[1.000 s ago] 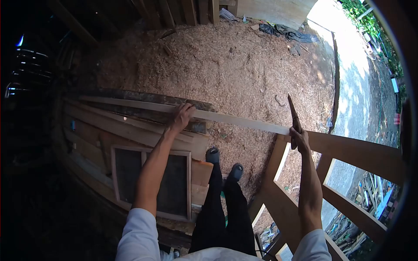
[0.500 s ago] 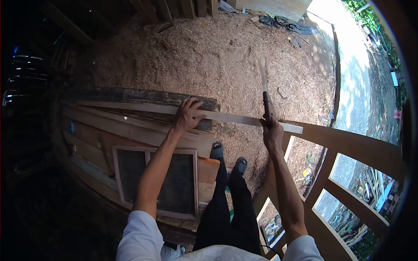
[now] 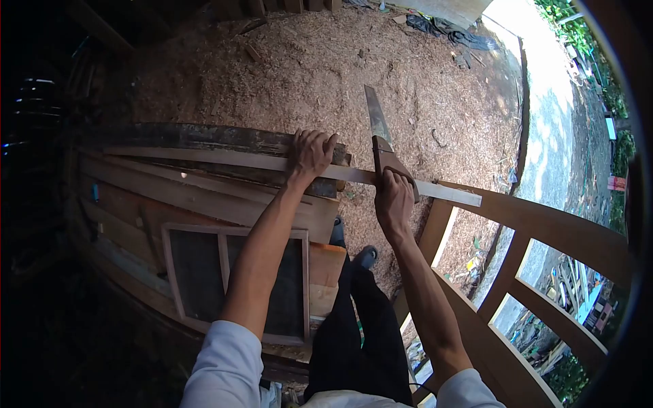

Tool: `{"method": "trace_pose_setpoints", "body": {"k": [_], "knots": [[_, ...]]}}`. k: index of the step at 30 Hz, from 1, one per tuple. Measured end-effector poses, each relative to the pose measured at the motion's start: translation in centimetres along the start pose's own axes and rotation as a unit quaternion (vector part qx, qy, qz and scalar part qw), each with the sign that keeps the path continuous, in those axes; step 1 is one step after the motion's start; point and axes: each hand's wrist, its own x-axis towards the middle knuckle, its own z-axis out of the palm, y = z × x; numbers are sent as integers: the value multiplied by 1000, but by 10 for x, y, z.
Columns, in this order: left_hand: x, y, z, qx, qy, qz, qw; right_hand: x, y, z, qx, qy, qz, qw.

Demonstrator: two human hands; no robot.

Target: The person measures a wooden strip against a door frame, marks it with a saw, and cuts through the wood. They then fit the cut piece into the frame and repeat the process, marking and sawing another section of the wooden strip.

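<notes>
My right hand (image 3: 395, 200) is wrapped round the brown handle of a handsaw (image 3: 376, 112), whose blade points away from me over the shavings. The saw lies across a long, narrow wooden strip (image 3: 449, 194), whose pale end sticks out to the right. On the same strip, to the left of the saw, my left hand (image 3: 312, 153) presses down with its fingers curled over it. Beneath that hand is the end of a dark, rough beam (image 3: 231, 136). Whether the teeth touch the wood is hidden by the handle and my right hand.
Stacked boards (image 3: 204, 194) and a framed dark panel (image 3: 197, 272) lie at the left. A wooden lattice frame (image 3: 551, 221) stands at the right. Wood shavings (image 3: 306, 75) cover the ground, and a black plastic sheet (image 3: 449, 32) lies at the back.
My right hand has moved left along the strip with the saw, and the blade has turned to show its flat side. My left hand has shifted slightly right and up.
</notes>
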Motion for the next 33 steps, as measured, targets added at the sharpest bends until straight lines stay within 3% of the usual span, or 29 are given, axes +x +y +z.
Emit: {"method": "trace_pose_setpoints", "body": {"k": [2,4,7,15,17,23,25,26,27,28,29,30,33], "knots": [[0,0,1,19,6,12,1000,1,-2,2,1,5,-20,1000],[0,1,4,33,36,5,999,2,-8,4,-25,-69,11,997],[-2,3,6,41,38,-1,998,6,-14,2,-22,-109,49,993],[-4,3,4,60,50,37,996,-12,-8,26,-78,-115,18,990],[-9,1,3,69,38,29,996,-8,-15,19,-24,-125,71,989],[-7,0,8,111,-9,27,993,2,1,-15,100,-36,137,985],[-4,4,9,144,-15,63,987,-4,3,-36,343,-57,286,893],[-9,4,10,144,-16,67,987,-14,2,-42,370,-57,286,882],[-9,13,3,119,-36,143,982,-27,1,-40,371,-55,289,881],[-8,18,2,92,-55,219,970,-40,-3,-35,432,-32,313,845],[-9,22,1,90,-61,221,969,-54,-7,-29,489,-11,339,804],[-14,21,3,81,-77,196,974,-63,-17,-30,511,-8,324,796],[-7,24,1,39,-111,141,983,-88,-42,-12,500,19,295,814]]}}
